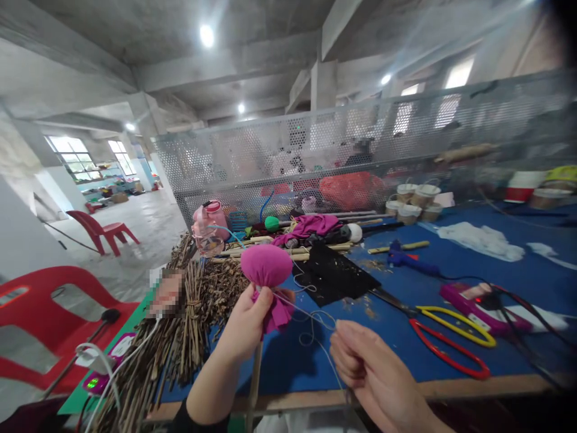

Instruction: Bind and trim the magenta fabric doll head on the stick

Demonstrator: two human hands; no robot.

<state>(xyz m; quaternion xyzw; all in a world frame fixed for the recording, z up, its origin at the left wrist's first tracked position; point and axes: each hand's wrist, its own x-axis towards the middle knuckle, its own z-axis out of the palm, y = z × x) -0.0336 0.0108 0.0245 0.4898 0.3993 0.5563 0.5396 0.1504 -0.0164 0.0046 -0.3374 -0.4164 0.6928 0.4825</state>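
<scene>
seemingly a tying step: the left hand (pixel 246 325) is clenched round the gathered cloth neck under the pink cloth ball (pixel 267 265), held up on its stick (pixel 255 385) above the near edge of the blue worktop (pixel 451 288). the right hand (pixel 374 373) has its fingers curled shut on the thread (pixel 311 314) running from that neck. another turn would call for a taut line. further back, a pink bottle (pixel 210 231) shows no clear fill, and the white-rimmed tubs (pixel 415 201) hide their contents.
</scene>
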